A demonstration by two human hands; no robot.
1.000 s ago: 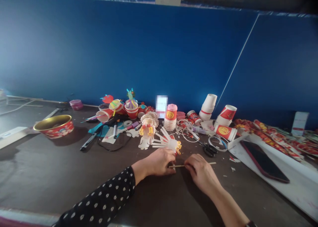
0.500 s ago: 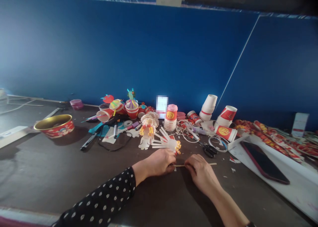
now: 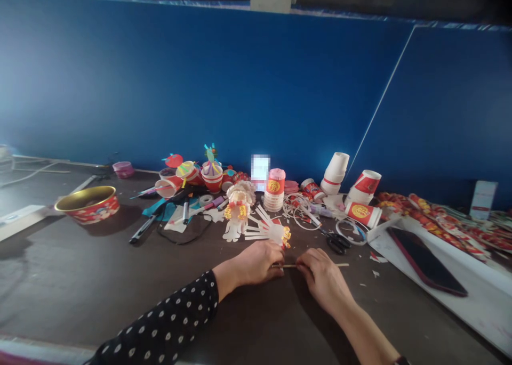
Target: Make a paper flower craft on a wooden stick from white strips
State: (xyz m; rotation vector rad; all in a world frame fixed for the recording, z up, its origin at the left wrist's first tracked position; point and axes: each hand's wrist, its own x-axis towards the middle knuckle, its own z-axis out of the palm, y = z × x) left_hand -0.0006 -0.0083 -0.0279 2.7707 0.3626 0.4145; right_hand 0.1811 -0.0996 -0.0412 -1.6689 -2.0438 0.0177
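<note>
A thin pale strip lies level between my two hands, low over the dark table. My left hand is closed with its fingertips pinched on the strip's left end. Pinched around the same strip is my right hand, and the far end sticks out to its right. Just beyond my left hand lies a cut paper cup piece with white strips fanned out and a yellow curled edge. A white paper figure with yellow curls is to its left.
Dark scissors lie right of centre. At the right, a phone rests on a white tray. Paper cups stand at the back, with a red and gold bowl at left and a utility knife nearer.
My right hand has shifted very slightly left along the strip. My left hand is nearly still, and the objects around stay where they were.
</note>
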